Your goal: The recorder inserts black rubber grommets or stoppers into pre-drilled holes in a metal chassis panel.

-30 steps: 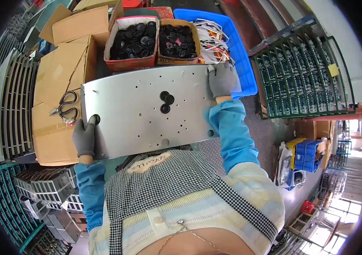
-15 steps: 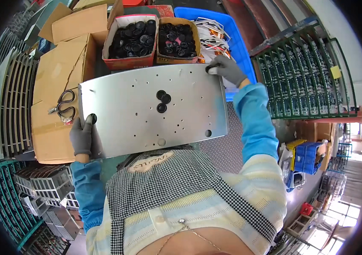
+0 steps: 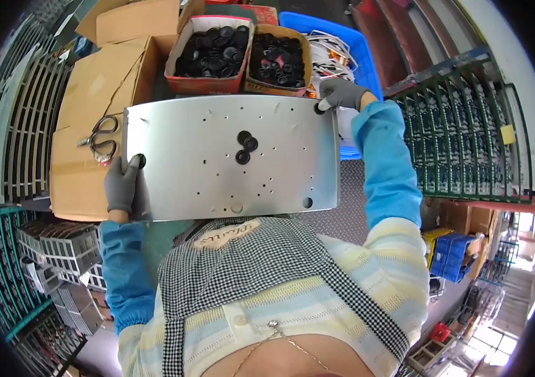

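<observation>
A silver metal plate (image 3: pixel 186 141), dotted with small holes, lies broadside in front of the person's checked apron (image 3: pixel 248 264), well inside the reach of both gloved hands. The left hand (image 3: pixel 121 183) holds the plate's left edge, its thumb on top against a dark round spot and its other fingers curled at the rim, partly hidden. The right hand (image 3: pixel 345 94) is at the upper right corner, its fingers bent close together over a black disc (image 3: pixel 319 109); whether they pinch that disc or only press on it, I cannot tell. Three black caps (image 3: pixel 242 157) sit in a cluster near the middle of the plate, touching or overlapping. Just beyond the far edge stand a red-sided box (image 3: pixel 210 85) and a brown box (image 3: pixel 277 90) side by side, both filled with similar black pieces, and to their right a blue crate (image 3: pixel 368 58) with white-edged parts inside. To the left, dark-handled scissors (image 3: pixel 96 146) rest on a cardboard carton (image 3: pixel 79 169). At right stands a green rack (image 3: pixel 468 132) holding circuit boards.
</observation>
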A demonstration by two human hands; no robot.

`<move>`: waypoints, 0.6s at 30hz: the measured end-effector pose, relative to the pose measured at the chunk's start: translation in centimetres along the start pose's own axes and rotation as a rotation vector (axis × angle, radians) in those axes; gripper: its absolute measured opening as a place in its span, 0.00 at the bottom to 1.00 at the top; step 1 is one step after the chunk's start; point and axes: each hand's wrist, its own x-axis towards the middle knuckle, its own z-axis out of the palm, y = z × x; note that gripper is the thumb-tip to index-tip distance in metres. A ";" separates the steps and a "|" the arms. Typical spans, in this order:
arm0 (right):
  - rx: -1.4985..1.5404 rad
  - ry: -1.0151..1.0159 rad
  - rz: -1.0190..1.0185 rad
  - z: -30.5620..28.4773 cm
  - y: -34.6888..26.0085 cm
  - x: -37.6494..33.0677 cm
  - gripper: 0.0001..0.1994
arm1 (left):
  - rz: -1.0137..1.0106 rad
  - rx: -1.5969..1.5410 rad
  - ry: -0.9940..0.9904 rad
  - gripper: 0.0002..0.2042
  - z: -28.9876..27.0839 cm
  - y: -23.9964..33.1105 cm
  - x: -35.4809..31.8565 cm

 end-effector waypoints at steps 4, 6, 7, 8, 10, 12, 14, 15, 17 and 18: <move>-0.302 0.201 -0.026 1.1 -2.4 -0.9 0.17 | -0.017 -0.086 -0.003 0.23 0.1 0.5 -0.1; -0.152 0.415 -0.385 4.7 -6.8 -2.6 0.14 | -0.003 -0.038 0.026 0.23 0.1 -0.1 0.4; 0.073 0.450 -0.617 7.0 -8.4 -2.2 0.13 | -0.048 -0.062 0.010 0.23 -0.1 -0.2 0.0; 0.135 0.384 -0.681 9.6 -11.2 -3.1 0.14 | -0.090 -0.080 -0.011 0.23 -0.4 -0.1 -0.5; 0.007 0.449 -0.764 13.5 -13.6 -3.6 0.13 | -0.101 -0.102 -0.028 0.23 -0.6 0.5 -0.8; -0.078 0.508 -0.583 15.6 -14.8 -4.3 0.11 | -0.060 -0.132 0.010 0.23 -0.3 0.2 -0.7; 0.020 0.558 -0.533 15.8 -15.0 -5.5 0.10 | -0.082 -0.106 -0.037 0.23 -0.2 -0.4 -0.1; 0.110 0.607 -0.489 15.9 -15.1 -6.3 0.09 | -0.084 -0.089 -0.042 0.23 -0.1 -0.8 0.1; 0.081 0.679 -0.492 17.3 -15.6 -8.0 0.07 | -0.042 -0.170 -0.025 0.23 0.1 -0.8 0.0; 0.090 0.673 -0.480 19.0 -16.1 -8.9 0.07 | -0.046 -0.163 -0.039 0.23 0.0 -0.7 0.1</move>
